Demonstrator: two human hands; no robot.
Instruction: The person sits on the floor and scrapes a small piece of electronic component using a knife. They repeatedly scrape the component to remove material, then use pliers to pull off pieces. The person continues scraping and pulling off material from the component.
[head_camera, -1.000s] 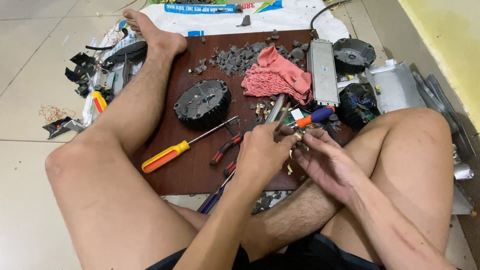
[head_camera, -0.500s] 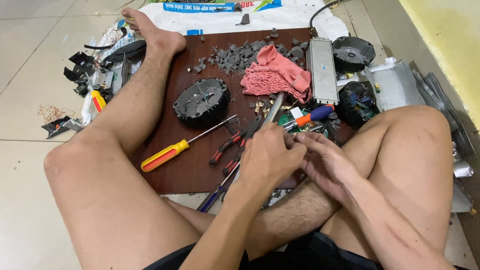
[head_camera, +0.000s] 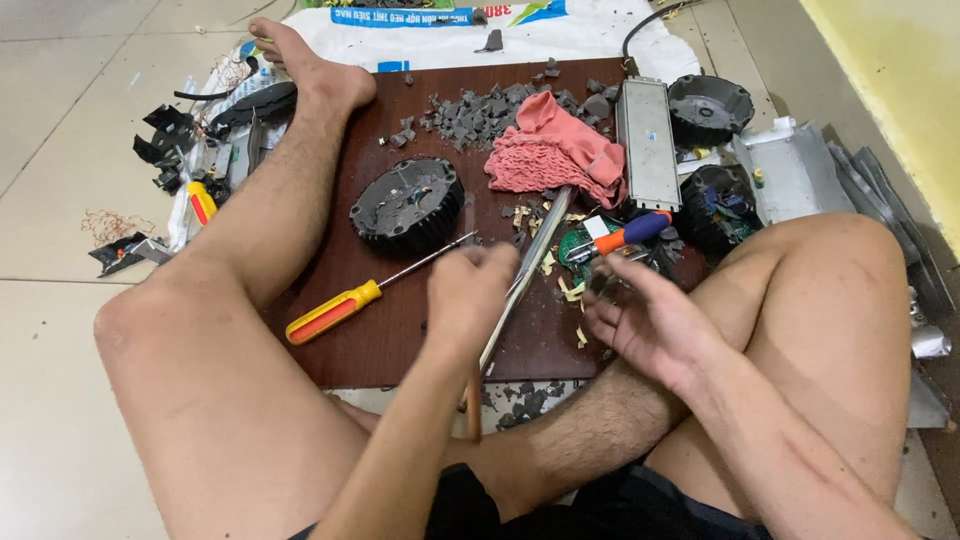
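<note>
Lifting a long blade off the board, hands now split apart.

Half a second ago both hands were bunched together over the small parts near the board's near edge; now the left hand (head_camera: 468, 295) has pulled back leftward, fingers curled tight round the handle of a long flat knife (head_camera: 525, 270) whose blade runs up toward the pink cloth (head_camera: 555, 150). Right hand (head_camera: 650, 325) hovers open, fingers spread, gripping nothing, just near the green circuit board (head_camera: 578, 243) and the orange-and-blue screwdriver (head_camera: 632, 232). That suggests the fiddling is over and the blade is being brought into play. Yellow-handled screwdriver (head_camera: 335, 312) lies untouched to the left, beside the black round housing (head_camera: 405, 203) on the brown board (head_camera: 400, 340).
</note>
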